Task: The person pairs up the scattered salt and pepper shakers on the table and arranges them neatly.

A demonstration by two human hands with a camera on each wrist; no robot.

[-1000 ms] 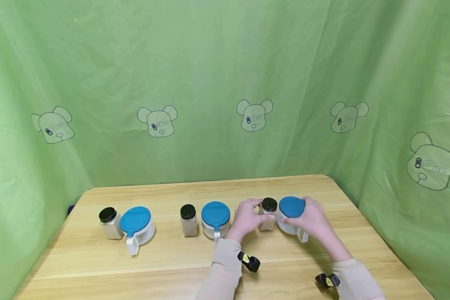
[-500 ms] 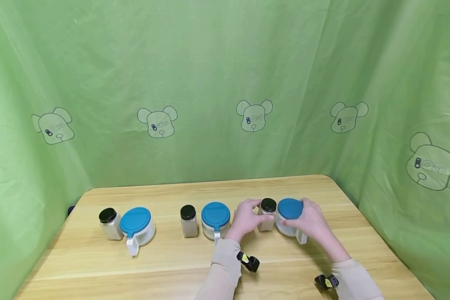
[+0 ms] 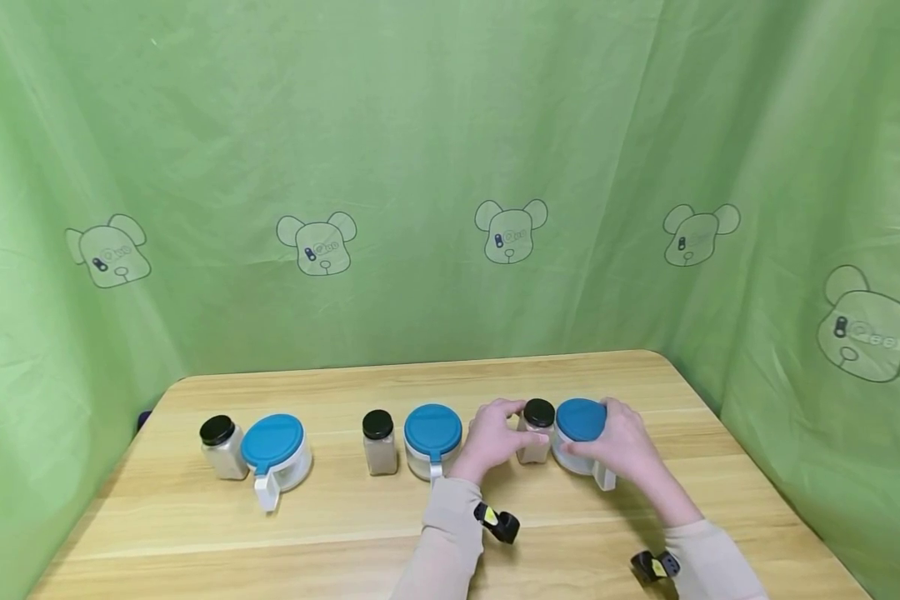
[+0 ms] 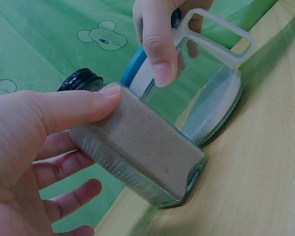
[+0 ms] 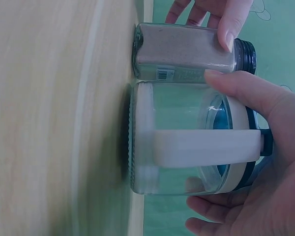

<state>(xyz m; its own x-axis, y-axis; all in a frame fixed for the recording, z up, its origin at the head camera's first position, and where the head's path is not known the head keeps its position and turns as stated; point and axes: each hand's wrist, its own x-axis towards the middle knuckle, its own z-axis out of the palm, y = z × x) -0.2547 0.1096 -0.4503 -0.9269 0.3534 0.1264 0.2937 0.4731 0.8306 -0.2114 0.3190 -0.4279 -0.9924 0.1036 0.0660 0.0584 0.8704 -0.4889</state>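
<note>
My left hand [image 3: 495,435] pinches a square glass spice jar [image 4: 137,142] between thumb and fingers, just under its black screw lid. That jar stands upright on the table, filled with greyish powder. Right beside it is a round glass seasoning pot [image 5: 179,108] with a blue lid [image 3: 581,419] and a white handle [image 5: 206,147]. Around the pot's upper part my right hand [image 3: 624,437] grips, thumb on the side toward the jar. In the right wrist view the two containers are side by side; whether they touch I cannot tell. A little white content covers the pot's bottom.
Left of my left hand stand another black-lidded jar [image 3: 380,454] and blue-lidded pot [image 3: 432,429]. A third such pair, a jar [image 3: 225,454] and a pot [image 3: 273,442], stands farther left on the wooden table [image 3: 307,550]. Behind hangs a green curtain [image 3: 412,308].
My right hand has slid the seasoning pot slightly left, narrowing the space to the spice jar. My left hand stays nearly still on the jar.
</note>
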